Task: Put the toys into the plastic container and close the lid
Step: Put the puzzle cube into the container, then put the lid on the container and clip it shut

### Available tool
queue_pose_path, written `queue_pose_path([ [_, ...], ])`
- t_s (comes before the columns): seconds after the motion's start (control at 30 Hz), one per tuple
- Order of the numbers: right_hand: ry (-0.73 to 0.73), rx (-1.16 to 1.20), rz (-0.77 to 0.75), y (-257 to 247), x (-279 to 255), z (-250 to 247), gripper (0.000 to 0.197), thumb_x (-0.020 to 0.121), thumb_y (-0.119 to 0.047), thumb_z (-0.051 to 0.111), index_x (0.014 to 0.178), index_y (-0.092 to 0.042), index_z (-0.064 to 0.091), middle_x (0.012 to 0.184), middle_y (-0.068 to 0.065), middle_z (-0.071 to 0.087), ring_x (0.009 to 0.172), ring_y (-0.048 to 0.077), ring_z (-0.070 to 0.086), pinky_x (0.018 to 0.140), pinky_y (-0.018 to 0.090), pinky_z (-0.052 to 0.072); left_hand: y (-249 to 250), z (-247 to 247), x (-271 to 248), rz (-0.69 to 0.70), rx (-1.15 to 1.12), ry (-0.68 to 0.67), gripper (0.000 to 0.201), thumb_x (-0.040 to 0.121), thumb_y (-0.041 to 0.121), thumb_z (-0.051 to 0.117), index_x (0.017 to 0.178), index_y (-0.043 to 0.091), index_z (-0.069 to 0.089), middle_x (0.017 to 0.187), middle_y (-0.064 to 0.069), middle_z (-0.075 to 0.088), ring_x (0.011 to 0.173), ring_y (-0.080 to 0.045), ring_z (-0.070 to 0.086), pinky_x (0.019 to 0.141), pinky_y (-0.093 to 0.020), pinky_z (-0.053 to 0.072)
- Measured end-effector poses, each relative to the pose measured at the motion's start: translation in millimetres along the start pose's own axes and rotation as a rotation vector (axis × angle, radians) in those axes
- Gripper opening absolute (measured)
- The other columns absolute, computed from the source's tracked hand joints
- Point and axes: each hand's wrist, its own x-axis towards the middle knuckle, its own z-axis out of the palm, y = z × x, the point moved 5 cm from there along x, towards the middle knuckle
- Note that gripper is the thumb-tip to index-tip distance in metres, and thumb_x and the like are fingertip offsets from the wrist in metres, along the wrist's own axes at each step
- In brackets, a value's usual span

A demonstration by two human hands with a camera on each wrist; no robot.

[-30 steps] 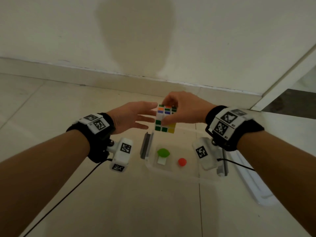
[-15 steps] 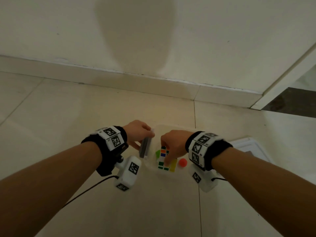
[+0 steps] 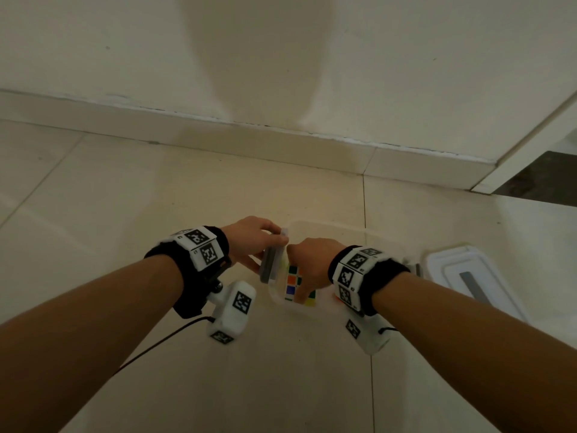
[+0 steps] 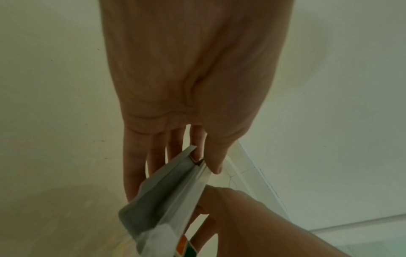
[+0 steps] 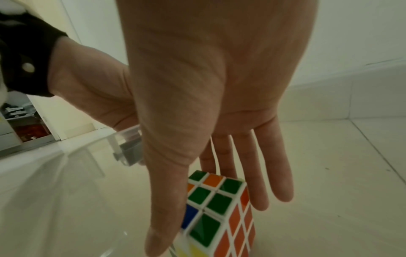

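The clear plastic container (image 3: 327, 226) stands on the tiled floor. My right hand (image 3: 301, 295) reaches down into it and grips a Rubik's cube (image 3: 293, 284), thumb on one side and fingers on the other. In the right wrist view the cube (image 5: 219, 208) sits low between the thumb and fingers of that hand (image 5: 211, 224). My left hand (image 3: 265, 245) pinches the grey latch (image 3: 271, 267) at the container's left end; the left wrist view shows the latch (image 4: 167, 196) held between thumb and fingers (image 4: 204, 163). The smaller toys are mostly hidden by my right hand.
The white lid (image 3: 443, 264) lies flat on the floor just right of the container. A wall with a skirting board (image 3: 281, 135) runs across the back, and a dark doorway (image 3: 546, 173) opens at the far right. A black cable (image 3: 156, 345) trails from my left wrist.
Both hands have come down from in front of me to the container. The right hand lowered the cube inside, and the left hand took hold of the grey latch.
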Motion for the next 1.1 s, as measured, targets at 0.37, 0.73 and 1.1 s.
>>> queue_pose_path([
  [0.37, 0.108, 0.104, -0.028, 17.3, -20.9, -20.3, 0.049, 0.087, -0.050, 0.066, 0.118, -0.013, 0.065, 0.111, 0.006, 0.069, 0.098, 0.025, 0.065, 0.086, 0.039, 0.056, 1.5, 1.5, 1.7, -0.014, 0.020, -0.043, 0.039, 0.097, 0.028, 0.058, 0.132, 0.011, 0.053, 0.124, -0.019, 0.061, 0.108, -0.037, 0.064, 0.086, -0.052, 0.057],
  [0.73, 0.812, 0.870, 0.281, 157.0, -85.9, -82.7, 0.031, 0.089, -0.032, 0.065, 0.067, -0.011, 0.059, 0.059, 0.006, 0.057, 0.049, 0.016, 0.052, 0.051, 0.024, 0.049, 21.6, 4.5, 6.9, 0.021, 0.181, 0.108, 0.042, 0.095, 0.031, 0.059, 0.133, 0.013, 0.052, 0.131, -0.009, 0.055, 0.115, -0.029, 0.055, 0.090, -0.042, 0.049],
  [1.1, 0.271, 0.422, 0.814, 288.3, -103.6, 44.5, 0.036, 0.090, -0.034, 0.061, 0.113, -0.006, 0.063, 0.119, 0.018, 0.066, 0.097, 0.033, 0.064, 0.074, 0.032, 0.047, 86.4, 50.8, 36.4, 0.231, 0.456, 0.177, 0.031, 0.094, 0.025, 0.057, 0.117, 0.011, 0.071, 0.114, -0.004, 0.064, 0.106, -0.021, 0.059, 0.086, -0.027, 0.040],
])
